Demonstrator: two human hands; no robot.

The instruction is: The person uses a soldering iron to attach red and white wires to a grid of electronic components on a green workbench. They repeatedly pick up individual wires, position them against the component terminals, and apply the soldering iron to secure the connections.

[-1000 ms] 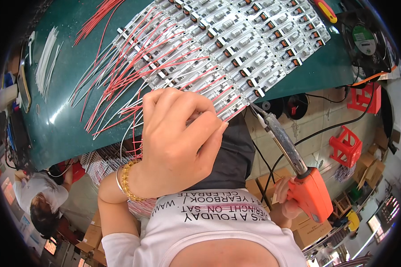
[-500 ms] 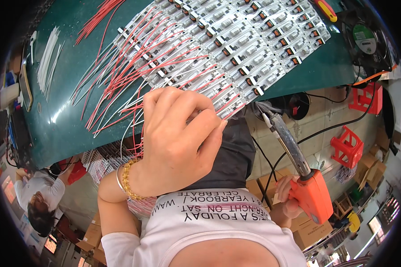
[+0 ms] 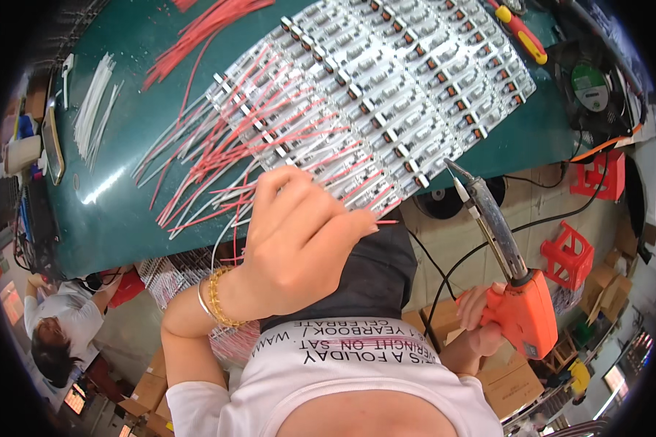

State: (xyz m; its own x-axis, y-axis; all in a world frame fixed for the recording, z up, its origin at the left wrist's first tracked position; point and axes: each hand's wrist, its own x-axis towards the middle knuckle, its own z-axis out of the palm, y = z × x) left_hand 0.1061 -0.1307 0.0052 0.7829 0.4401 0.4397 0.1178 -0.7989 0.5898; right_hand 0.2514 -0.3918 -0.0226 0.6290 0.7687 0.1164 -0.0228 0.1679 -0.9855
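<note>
Fingers over cluttered green table

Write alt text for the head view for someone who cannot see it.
The person's left hand pinches a thin red wire at the near edge of a silvery panel of small circuit boards on a dark green table. Their right hand holds an orange pistol-grip soldering iron, tip raised beside the panel's edge.

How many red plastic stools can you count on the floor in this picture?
2. One red stool stands on the floor beside the green table's right end; the other red stool sits lower, just right of the soldering gun. Others may be hidden past the picture's rim.
</note>
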